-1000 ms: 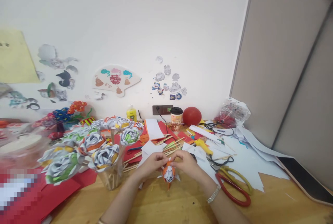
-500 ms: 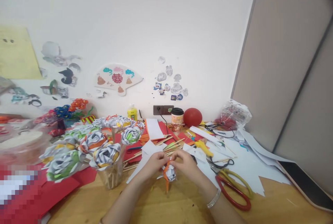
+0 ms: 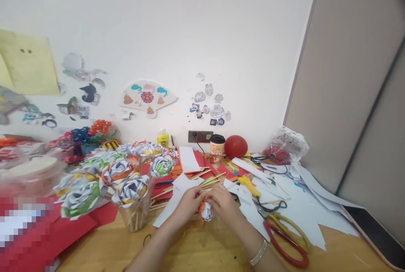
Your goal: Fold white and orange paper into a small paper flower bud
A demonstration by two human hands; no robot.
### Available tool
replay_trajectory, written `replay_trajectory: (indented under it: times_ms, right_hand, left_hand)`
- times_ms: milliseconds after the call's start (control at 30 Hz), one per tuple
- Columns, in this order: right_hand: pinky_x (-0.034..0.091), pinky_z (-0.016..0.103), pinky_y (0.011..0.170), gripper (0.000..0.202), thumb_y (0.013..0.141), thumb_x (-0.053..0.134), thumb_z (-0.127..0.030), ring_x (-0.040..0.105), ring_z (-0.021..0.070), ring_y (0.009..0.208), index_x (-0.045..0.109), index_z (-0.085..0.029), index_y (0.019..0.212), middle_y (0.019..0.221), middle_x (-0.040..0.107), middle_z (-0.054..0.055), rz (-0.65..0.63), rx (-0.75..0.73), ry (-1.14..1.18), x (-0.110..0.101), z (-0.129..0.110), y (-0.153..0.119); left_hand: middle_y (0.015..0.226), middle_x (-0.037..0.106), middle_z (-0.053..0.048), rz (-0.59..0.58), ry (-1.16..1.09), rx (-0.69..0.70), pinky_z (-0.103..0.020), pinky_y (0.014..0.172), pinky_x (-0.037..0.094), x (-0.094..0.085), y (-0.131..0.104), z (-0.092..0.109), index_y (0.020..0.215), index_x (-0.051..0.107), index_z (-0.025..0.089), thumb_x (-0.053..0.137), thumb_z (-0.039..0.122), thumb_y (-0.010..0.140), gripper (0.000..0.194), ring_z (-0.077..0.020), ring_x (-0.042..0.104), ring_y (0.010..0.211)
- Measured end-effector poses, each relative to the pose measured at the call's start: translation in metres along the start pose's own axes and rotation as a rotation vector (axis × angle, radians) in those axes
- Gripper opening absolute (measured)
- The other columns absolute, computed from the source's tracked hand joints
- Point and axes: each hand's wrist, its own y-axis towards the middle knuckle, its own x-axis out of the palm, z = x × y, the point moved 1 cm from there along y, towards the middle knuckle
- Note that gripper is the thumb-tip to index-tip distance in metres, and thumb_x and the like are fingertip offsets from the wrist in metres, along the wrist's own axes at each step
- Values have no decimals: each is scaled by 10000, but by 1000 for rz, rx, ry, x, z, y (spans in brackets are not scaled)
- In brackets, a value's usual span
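A small white and orange paper flower (image 3: pixel 206 212) hangs between my two hands over the wooden table, its orange strip pointing down. My left hand (image 3: pixel 192 200) is closed on the flower's upper left side, fingertips pinched. From the right, my right hand (image 3: pixel 221 201) pinches the flower's upper part, its fingertips close to those of the left. The fingers hide the top of the flower. Left of my hands, finished-looking paper flowers (image 3: pixel 131 188) with yellow, green and orange edges stand in a clear cup (image 3: pixel 134 218) with wooden sticks.
Red-handled scissors (image 3: pixel 286 244), a yellow glue gun (image 3: pixel 249 185) and white paper sheets (image 3: pixel 294 204) lie at the right. Behind are wooden sticks (image 3: pixel 158 205), a lidded paper cup (image 3: pixel 217 149), a red balloon (image 3: pixel 236 146) and a yellow bottle (image 3: pixel 163 138). Red paper (image 3: pixel 82 221) lies left.
The view has shifted slightly. My fingers have come closer together over the flower, covering more of its top, and its orange strip looks shorter.
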Motion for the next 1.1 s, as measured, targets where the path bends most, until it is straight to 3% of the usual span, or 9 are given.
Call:
replay_trajectory:
  times_ms: [167, 367, 567, 733, 800, 1000, 1100]
  right_hand:
    - [442, 302, 680, 126, 821, 495, -122, 531, 184, 769, 577, -200, 765, 768, 588, 25, 9, 79, -7, 5, 3, -1]
    - [429, 302, 663, 222, 876, 396, -126, 491, 180, 731, 569, -182, 749, 718, 569, 34, -8, -87, -84, 4, -4, -2]
    - [450, 294, 677, 163, 854, 461, -130, 538, 176, 755, 604, -197, 814, 778, 612, 31, 21, 80, 32, 0, -8, 1]
    - [440, 308, 678, 217, 889, 393, -147, 521, 184, 754, 599, -183, 832, 767, 618, 49, -1, -142, -10, -1, -9, 0]
    - [438, 310, 687, 237, 898, 369, -151, 519, 183, 767, 600, -180, 856, 787, 621, 57, -20, -167, -18, -2, -11, -1]
    - [438, 316, 741, 164, 875, 450, -213, 534, 179, 814, 611, -194, 894, 843, 621, 51, 88, 102, 62, 1, -18, 0]
    - [428, 326, 737, 162, 863, 458, -194, 522, 185, 799, 616, -194, 826, 807, 617, 43, 55, 100, 38, 7, -19, -1]
  left_hand:
    - [567, 421, 51, 20, 43, 78, -239, 545, 339, 2, 0, 1, 601, 415, 198, 430, 401, 728, 240, -132, 413, 575]
    - [557, 392, 50, 41, 76, 76, -258, 577, 358, 4, -1, 1, 594, 364, 213, 391, 372, 743, 220, -149, 414, 597]
    - [571, 418, 43, 75, 105, 58, -255, 578, 353, 4, -3, 2, 617, 379, 213, 370, 393, 752, 224, -154, 426, 598]
    - [561, 423, 45, 121, 133, 45, -253, 582, 348, 4, -2, 4, 609, 358, 217, 374, 389, 755, 225, -151, 430, 581]
    - [565, 435, 43, 132, 139, 50, -253, 588, 350, 3, -3, 6, 608, 361, 217, 370, 373, 759, 217, -151, 437, 585]
    - [576, 456, 33, 175, 151, 47, -263, 602, 363, 2, -3, 4, 599, 376, 218, 359, 370, 762, 224, -164, 468, 610]
    - [563, 461, 29, 211, 159, 28, -273, 604, 369, 2, -1, 1, 579, 373, 221, 361, 367, 755, 228, -172, 477, 608]
